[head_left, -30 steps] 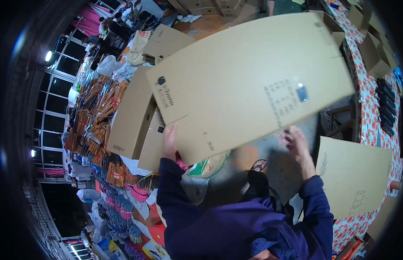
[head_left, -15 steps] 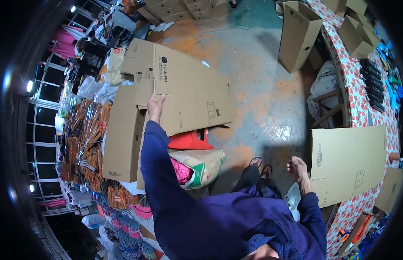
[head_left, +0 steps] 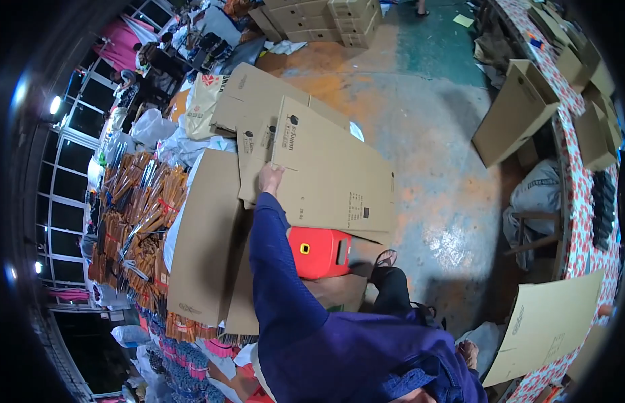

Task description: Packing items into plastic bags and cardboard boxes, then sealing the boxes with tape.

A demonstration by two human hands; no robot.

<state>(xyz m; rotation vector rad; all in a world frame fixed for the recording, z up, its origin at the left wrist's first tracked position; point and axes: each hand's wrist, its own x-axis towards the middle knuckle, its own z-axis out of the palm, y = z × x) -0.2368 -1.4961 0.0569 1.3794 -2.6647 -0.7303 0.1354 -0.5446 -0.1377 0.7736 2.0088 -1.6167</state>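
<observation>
My left hand (head_left: 271, 180) is closed on the near-left edge of a flattened cardboard box (head_left: 332, 174) with black printing. The box slants over other flat cardboard (head_left: 248, 151), its near edge above a red plastic stool (head_left: 319, 252). A taller brown carton (head_left: 201, 235) stands open to the left of my left forearm. Low at the right, my right hand (head_left: 468, 352) hangs beside a cardboard sheet (head_left: 544, 329) that leans across the table's edge. A gap seems to lie between hand and sheet, and its fingers are too small and shaded to read.
Bundles of orange-brown sticks (head_left: 134, 235) are heaped at the left. A long table with a red-flowered cloth (head_left: 574, 195) runs along the right, bearing open cartons. An upright carton (head_left: 514, 114) stands beside it. Stacked boxes (head_left: 319, 20) and a person's foot (head_left: 422, 12) show at the far end.
My view has shifted, and the held cardboard now appears farther right and lower. More of the red stool shows. My right hand has dropped lower, close to my body.
</observation>
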